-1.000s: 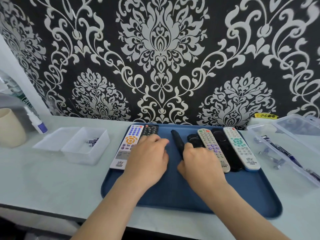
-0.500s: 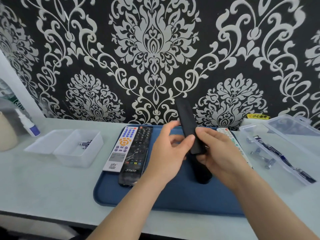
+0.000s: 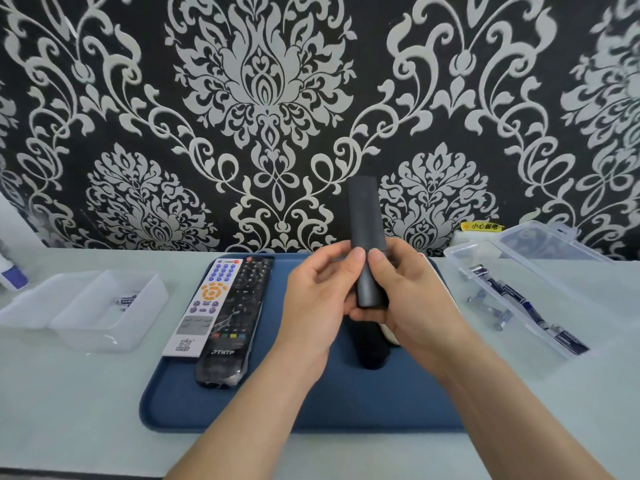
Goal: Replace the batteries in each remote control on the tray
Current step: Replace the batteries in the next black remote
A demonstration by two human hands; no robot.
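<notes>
While both hands [image 3: 360, 289] hide tray [image 3: 214, 410] remotes, slim black remote [image 3: 366, 237] upright, battery box [image 3: 526, 296] right

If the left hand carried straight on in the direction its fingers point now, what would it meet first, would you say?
The left hand points up and to the right, at the slim black remote it already grips; its thumb lies on that remote. Just beyond is the right hand, though depth is unclear.

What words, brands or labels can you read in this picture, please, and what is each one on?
"THTF": foot of the black remote on the tray.
"小心触电", roughly: yellow sticker on the wall; blurred, so uncertain.
White remote: top logo and bottom print too small to read.
Batteries in the clear box: labels unreadable.
</notes>
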